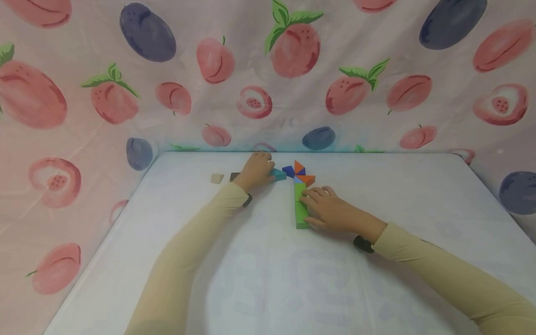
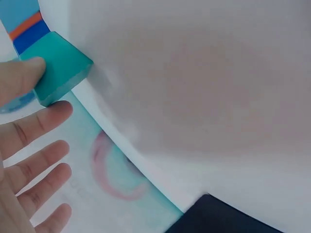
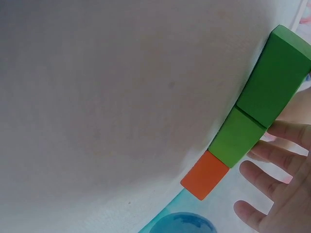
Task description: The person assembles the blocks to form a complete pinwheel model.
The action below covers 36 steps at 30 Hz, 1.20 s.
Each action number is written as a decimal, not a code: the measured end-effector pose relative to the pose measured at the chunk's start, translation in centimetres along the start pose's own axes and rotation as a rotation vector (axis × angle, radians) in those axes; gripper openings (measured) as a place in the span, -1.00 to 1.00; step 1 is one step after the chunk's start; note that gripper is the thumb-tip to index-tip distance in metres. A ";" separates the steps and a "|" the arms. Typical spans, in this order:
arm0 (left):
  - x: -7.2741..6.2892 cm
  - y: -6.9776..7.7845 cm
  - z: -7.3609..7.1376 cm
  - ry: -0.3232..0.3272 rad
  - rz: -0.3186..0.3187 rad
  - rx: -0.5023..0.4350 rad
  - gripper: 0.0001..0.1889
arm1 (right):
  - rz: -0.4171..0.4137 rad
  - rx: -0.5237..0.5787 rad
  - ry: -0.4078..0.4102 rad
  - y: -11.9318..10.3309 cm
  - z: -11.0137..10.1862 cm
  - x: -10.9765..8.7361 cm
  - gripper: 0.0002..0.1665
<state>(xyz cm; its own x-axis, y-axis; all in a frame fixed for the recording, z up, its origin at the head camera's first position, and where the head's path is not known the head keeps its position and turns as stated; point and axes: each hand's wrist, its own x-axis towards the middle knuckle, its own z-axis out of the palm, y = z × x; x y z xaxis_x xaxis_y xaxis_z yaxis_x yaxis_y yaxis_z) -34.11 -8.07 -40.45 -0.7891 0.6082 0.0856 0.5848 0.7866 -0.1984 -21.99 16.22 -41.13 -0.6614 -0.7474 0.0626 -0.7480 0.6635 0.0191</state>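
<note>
My left hand (image 1: 258, 168) pinches a teal block (image 2: 60, 70) between thumb and index finger, the other fingers spread apart. In the head view this teal block lies just left of a pinwheel-like group with a dark blue block (image 1: 288, 171), an upright orange triangle (image 1: 298, 166), another orange block (image 1: 307, 179) and a small light blue piece. Below the group runs a column with a light green block (image 3: 236, 137) and a darker green block (image 3: 274, 77). Along the column's right side, my right hand (image 1: 332, 210) touches the green blocks with extended, slightly bent fingers.
A beige block (image 1: 217, 178) lies at the left of the white table (image 1: 259, 279). Between it and my left hand is a black block (image 1: 235, 177), partly hidden by that hand. A fruit-print cloth (image 1: 293, 111) hangs behind the table's far edge.
</note>
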 end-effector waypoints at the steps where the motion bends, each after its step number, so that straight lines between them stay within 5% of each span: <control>1: 0.1 0.2 0.0 -0.001 0.002 0.011 -0.62 | 0.001 -0.001 -0.001 0.0 0.0 0.0 -0.33; 36: 1.2 2.3 -0.2 -0.047 -0.012 0.020 -0.52 | 0.004 -0.009 0.000 0.1 0.1 0.0 -0.34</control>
<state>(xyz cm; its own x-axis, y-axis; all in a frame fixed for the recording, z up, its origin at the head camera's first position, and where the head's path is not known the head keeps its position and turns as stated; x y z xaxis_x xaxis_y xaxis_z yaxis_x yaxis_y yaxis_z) -33.66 -5.57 -40.59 -0.8044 0.5926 0.0421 0.5716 0.7912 -0.2173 -22.09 16.27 -41.24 -0.6641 -0.7450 0.0628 -0.7450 0.6665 0.0283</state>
